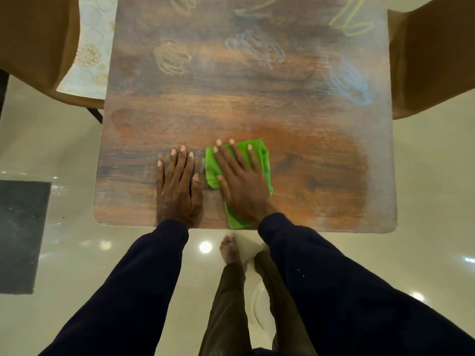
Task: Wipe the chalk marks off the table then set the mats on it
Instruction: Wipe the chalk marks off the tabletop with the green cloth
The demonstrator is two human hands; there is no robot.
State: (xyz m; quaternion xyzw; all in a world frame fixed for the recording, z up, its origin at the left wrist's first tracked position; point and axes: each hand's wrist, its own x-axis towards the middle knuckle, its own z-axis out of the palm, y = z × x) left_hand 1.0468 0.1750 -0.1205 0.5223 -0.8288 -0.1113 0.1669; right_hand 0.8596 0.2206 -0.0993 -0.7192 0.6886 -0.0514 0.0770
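1. Head view: a green cloth [259,150] is spread on the wooden table [180,119] close to its near edge, directly under the right hand [243,183]. Its corners are seen beyond the fingertips and beside the wrist, where it reaches the table's edge.
2. The right hand is laid flat on the cloth with fingers straight and spread. The cloth is pressed, not gripped.
3. The left hand [178,186] is laid flat on bare wood just left of the cloth, fingers straight and close together. Nothing is held by it.
4. Chalk marks are seen on the far half of the table, well apart from both hands: a beige scribble [172,57], a blue scribble [349,80] and a yellow-green scribble [352,21].
5. A pale patterned mat [87,47] is seen on the left chair [33,42], partly hidden by the table. Whether more than one mat lies there cannot be told.
6. The farthest chalk marks are cut off by the top edge, and the cloth's middle is hidden under the palm.
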